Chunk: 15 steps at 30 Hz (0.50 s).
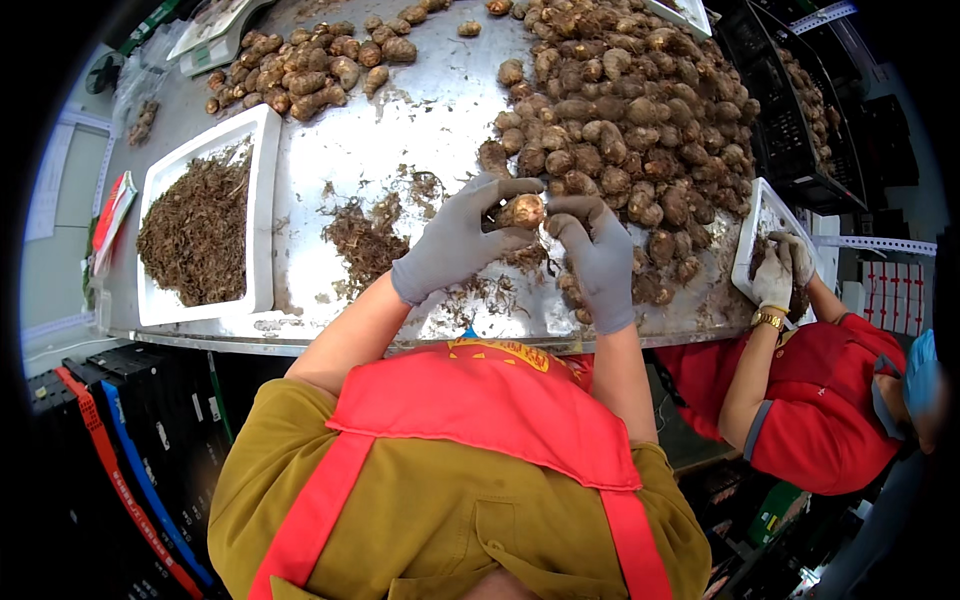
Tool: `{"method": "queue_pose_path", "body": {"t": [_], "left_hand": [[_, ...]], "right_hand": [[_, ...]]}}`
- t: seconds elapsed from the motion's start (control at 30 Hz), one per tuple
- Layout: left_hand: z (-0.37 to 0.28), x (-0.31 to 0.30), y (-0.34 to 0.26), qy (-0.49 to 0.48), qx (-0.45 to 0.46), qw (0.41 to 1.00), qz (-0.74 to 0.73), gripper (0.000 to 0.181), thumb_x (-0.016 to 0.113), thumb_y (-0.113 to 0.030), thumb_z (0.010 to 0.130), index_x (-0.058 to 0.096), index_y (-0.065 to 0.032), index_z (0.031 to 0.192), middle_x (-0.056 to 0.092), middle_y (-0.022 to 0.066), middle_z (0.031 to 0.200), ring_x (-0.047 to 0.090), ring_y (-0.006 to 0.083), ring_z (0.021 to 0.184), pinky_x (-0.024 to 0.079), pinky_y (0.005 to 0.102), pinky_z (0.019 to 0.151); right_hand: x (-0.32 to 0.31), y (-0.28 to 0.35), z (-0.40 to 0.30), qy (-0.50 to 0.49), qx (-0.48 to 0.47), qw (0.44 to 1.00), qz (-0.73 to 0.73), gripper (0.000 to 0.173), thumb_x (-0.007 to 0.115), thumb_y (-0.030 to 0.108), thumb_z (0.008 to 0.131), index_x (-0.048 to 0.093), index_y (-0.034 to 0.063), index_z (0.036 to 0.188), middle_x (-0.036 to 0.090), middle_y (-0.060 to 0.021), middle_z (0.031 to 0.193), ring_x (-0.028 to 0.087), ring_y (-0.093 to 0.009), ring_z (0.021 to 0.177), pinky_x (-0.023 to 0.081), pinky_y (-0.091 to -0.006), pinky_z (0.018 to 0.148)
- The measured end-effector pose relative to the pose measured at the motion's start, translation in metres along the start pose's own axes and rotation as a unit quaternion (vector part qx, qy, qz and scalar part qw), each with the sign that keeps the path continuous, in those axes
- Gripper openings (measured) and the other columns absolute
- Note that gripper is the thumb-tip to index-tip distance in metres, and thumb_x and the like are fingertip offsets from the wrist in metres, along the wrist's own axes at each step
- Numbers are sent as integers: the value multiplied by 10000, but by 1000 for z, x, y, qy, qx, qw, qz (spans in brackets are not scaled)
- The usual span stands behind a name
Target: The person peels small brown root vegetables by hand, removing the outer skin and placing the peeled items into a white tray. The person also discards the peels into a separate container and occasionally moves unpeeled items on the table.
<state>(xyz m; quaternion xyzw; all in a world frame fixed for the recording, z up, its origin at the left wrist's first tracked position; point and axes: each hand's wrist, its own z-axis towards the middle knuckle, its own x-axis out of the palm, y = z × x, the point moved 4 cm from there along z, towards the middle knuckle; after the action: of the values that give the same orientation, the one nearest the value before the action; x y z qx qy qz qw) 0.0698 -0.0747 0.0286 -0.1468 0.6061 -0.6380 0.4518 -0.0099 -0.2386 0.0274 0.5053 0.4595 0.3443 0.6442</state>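
Observation:
My left hand [465,240], in a grey glove, is closed around a small brown taro corm [525,211] with a pale end, held over the metal table. Just right of the corm is my right hand [598,251], also gloved in grey, its fingers curled near the corm; whether it pinches anything is unclear. Behind and beside my right hand spreads a large heap of hairy taro corms [637,135]. Loose brown fibres [367,240] lie on the table left of my left hand. A smaller group of corms [300,71] sits at the back left.
A white foam box [262,217] of brown fibres stands on the metal table [315,165] at left. A scale [214,49] is behind it. At right, a co-worker in white gloves [772,281] reaches into another foam box [746,240]; a black crate [840,150] of corms is beyond.

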Motion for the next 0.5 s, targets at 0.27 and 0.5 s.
{"method": "queue_pose_path", "body": {"t": [0.27,0.5], "left_hand": [[-6,-4,-4,49,-137,985,-89,487,762,-97,783,602,3,1232,665,88,1094,612,105,1005,499,287,896],[-7,-7,-11,105,-106,979,-143,477,746,-57,789,616,-4,1244,675,78,1133,620,117,1036,496,290,935]], "right_hand": [[7,20,2,-43,-131,981,-140,138,657,126,880,662,-4,924,656,-139,844,653,-279,765,505,-365,699],[0,-21,15,54,-67,947,-310,245,564,245,948,642,21,885,627,-171,819,622,-342,739,497,-401,686]]}}
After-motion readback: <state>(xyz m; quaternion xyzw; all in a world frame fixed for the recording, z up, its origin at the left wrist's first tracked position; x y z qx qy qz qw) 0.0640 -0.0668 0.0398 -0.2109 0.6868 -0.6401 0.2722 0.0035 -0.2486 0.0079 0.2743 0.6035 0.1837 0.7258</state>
